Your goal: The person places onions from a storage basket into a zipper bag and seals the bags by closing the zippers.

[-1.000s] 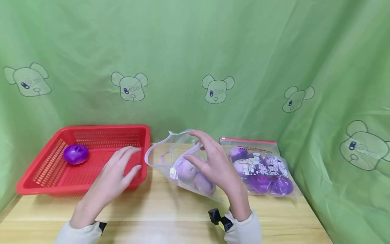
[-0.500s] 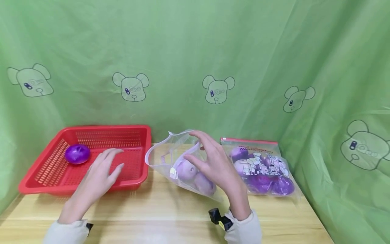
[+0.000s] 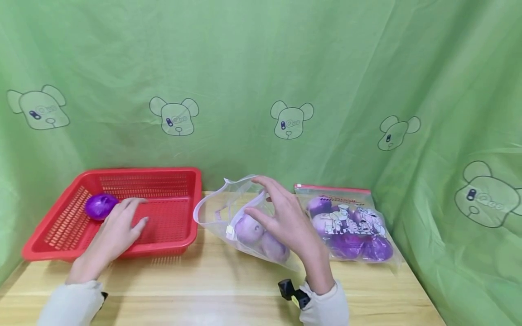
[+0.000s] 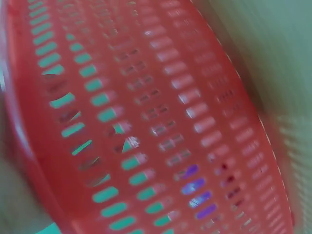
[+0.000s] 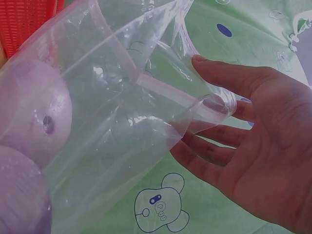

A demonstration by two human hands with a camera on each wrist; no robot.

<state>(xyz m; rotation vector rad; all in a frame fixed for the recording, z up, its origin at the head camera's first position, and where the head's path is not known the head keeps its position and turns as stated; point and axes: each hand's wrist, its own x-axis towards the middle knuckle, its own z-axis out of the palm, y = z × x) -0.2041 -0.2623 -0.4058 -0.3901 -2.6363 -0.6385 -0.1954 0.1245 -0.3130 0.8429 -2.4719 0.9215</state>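
Note:
In the head view, a purple onion (image 3: 101, 206) lies in the left end of the red basket (image 3: 163, 246). Over the basket's front rim reaches my left hand (image 3: 116, 228), fingers extended and fingertips right by the onion. My right hand (image 3: 285, 217) holds the mouth of a clear zip bag (image 3: 222, 226), its thumb and index finger spread at the rim. From the right wrist view, the thumb meets the bag's edge and the other fingers pass behind its corner. Paler onions (image 5: 34, 107) sit inside. Through the basket's slots, the left wrist view catches bits of purple.
To the right, a second zip bag (image 3: 332, 188) with a red strip and printed cartoon figures lies full of several purple onions (image 3: 377, 248). Everything rests on a wooden table (image 3: 212, 290). A green curtain (image 3: 236, 68) with bear-head prints hangs behind and at the right.
My left hand has moved left over the basket, from its right part to beside the onion. My right hand and the bag it holds have stayed almost in place.

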